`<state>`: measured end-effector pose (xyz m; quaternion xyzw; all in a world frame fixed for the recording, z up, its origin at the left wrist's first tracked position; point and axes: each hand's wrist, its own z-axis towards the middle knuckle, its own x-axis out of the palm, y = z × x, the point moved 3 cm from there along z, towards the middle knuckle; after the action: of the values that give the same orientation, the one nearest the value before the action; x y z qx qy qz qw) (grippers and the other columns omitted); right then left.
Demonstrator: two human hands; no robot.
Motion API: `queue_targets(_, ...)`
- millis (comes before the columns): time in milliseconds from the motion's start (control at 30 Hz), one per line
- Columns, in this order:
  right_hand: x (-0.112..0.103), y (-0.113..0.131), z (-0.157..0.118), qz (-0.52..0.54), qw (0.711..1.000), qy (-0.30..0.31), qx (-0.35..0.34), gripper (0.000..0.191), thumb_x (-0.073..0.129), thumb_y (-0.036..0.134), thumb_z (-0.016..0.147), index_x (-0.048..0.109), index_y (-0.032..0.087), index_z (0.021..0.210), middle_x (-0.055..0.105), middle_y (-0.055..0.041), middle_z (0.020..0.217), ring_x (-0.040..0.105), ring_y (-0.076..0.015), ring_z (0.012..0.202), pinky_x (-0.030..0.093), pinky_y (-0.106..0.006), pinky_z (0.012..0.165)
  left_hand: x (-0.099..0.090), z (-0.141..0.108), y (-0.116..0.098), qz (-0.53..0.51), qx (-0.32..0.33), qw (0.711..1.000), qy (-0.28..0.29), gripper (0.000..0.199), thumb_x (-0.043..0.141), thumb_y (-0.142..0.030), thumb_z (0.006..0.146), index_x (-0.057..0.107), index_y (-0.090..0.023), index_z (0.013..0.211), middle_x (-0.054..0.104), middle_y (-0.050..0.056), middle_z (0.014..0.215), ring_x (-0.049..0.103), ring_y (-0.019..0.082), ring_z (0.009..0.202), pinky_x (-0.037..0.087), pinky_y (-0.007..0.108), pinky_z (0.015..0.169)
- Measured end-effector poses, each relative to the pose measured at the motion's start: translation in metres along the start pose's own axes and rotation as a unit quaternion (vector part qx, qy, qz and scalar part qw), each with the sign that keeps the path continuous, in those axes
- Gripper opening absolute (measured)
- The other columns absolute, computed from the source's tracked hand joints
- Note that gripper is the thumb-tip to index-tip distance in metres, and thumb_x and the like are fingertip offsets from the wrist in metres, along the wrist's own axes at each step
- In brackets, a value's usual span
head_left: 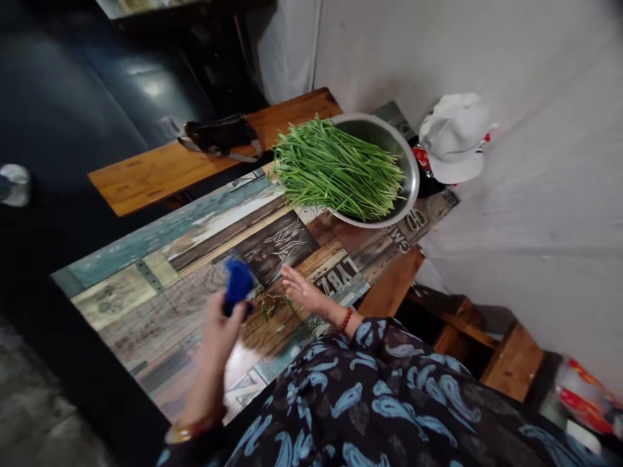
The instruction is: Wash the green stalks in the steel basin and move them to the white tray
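My left hand is closed on a bunched blue cloth, which is blurred and held just over the table. My right hand is stretched out with its fingers extended, holding nothing, low over the tabletop. Between the two hands, green leaf scraps lie on the wood-patterned table. Beyond them, a large steel basin holds a heap of long green garlic chives, whose leafy ends hang over its left rim.
A wooden bench with a black bag runs along the table's far side. A white cap sits behind the basin by the pale wall. At the near right are another bench and a wooden crate-like piece.
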<state>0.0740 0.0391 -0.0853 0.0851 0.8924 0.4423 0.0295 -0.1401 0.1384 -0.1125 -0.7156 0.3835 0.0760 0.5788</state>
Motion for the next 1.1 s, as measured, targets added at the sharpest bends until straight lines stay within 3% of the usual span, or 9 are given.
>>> queue_targets(100,0.014,0.013,-0.014,-0.014,0.998,-0.040,-0.042,0.062,0.066,0.044,0.090,0.053,0.022,0.147,0.060,-0.0111,0.146,0.057,-0.0239,0.134,0.042,-0.041,0.116,0.058,-0.044,-0.072,-0.092,0.105,0.983,0.122,0.037,0.060,-0.047,0.086,0.065,-0.020,0.111,0.070,0.011,0.105,0.067,0.028,0.101,0.057,0.044,0.090)
queue_targets(200,-0.033,0.017,-0.039,-0.014,0.989,-0.145,-0.016,0.050,0.053,0.043,0.094,0.061,0.014,0.134,0.069,-0.0136,0.130,0.066,-0.0232,0.119,0.049,-0.039,0.108,0.074,-0.056,-0.082,-0.155,0.115,0.962,0.194,0.049,0.059,-0.045,0.091,0.057,-0.023,0.134,0.067,0.014,0.124,0.069,0.026,0.106,0.058,0.043,0.092)
queue_targets(433,-0.319,0.000,-0.095,-0.329,0.823,-0.460,0.052,0.075,0.059,0.042,0.088,0.038,0.009,0.152,0.045,-0.0252,0.155,0.047,-0.0314,0.141,0.035,-0.050,0.119,0.027,-0.063,0.055,0.115,-0.018,0.992,-0.056,0.068,0.057,-0.051,0.091,0.052,-0.008,0.143,0.055,0.026,0.141,0.051,0.039,0.136,0.040,0.059,0.114)
queue_targets(500,-0.360,-0.026,-0.086,-0.401,0.786,-0.463,0.089,0.074,0.055,0.042,0.089,0.038,0.007,0.151,0.047,-0.0287,0.151,0.047,-0.0372,0.140,0.037,-0.059,0.115,0.031,-0.092,0.080,0.175,-0.040,0.982,-0.054,0.075,0.056,-0.052,0.092,0.046,-0.003,0.148,0.043,0.031,0.153,0.038,0.042,0.147,0.033,0.060,0.120)
queue_targets(600,-0.327,-0.071,-0.072,-0.517,0.750,-0.409,0.054,0.065,0.049,0.040,0.092,0.046,0.005,0.147,0.043,-0.0315,0.152,0.041,-0.0420,0.143,0.035,-0.066,0.114,0.054,-0.136,0.096,0.208,-0.054,0.977,0.003,0.082,0.056,-0.054,0.093,0.037,-0.003,0.155,0.030,0.030,0.163,0.023,0.041,0.156,0.026,0.058,0.123)
queue_targets(800,-0.086,-0.121,-0.063,-0.537,0.818,-0.170,-0.115,0.032,0.051,0.020,0.091,0.070,0.016,0.116,0.056,-0.0200,0.143,0.047,-0.0352,0.138,0.042,-0.060,0.112,0.088,-0.166,0.113,0.234,-0.100,0.966,-0.038,0.082,0.051,-0.056,0.094,0.038,-0.004,0.156,0.029,0.026,0.166,0.014,0.039,0.159,0.013,0.057,0.126)
queue_targets(900,-0.012,-0.111,-0.037,-0.464,0.851,0.005,-0.247,0.034,0.044,0.016,0.093,0.072,0.022,0.112,0.063,-0.0136,0.138,0.055,-0.0271,0.131,0.049,-0.048,0.108,0.091,-0.167,0.120,0.232,-0.102,0.966,-0.058,0.081,0.052,-0.056,0.092,0.041,-0.006,0.155,0.031,0.026,0.165,0.018,0.039,0.158,0.012,0.057,0.126)
queue_targets(967,-0.017,-0.091,-0.016,-0.438,0.858,0.014,-0.267,0.037,0.041,0.018,0.095,0.071,0.022,0.117,0.065,-0.0141,0.134,0.058,-0.0257,0.127,0.050,-0.045,0.107,0.090,-0.169,0.122,0.226,-0.096,0.967,-0.068,0.079,0.053,-0.055,0.092,0.043,-0.007,0.154,0.033,0.024,0.165,0.019,0.038,0.158,0.014,0.055,0.126)
queue_targets(1100,-0.121,-0.044,0.024,-0.462,0.857,-0.167,-0.157,0.055,0.041,0.027,0.097,0.047,0.018,0.151,0.062,-0.0176,0.138,0.059,-0.0287,0.127,0.047,-0.049,0.109,0.089,-0.172,0.122,0.237,-0.079,0.963,-0.100,0.076,0.055,-0.051,0.092,0.044,-0.009,0.154,0.037,0.023,0.163,0.021,0.037,0.158,0.017,0.054,0.126)
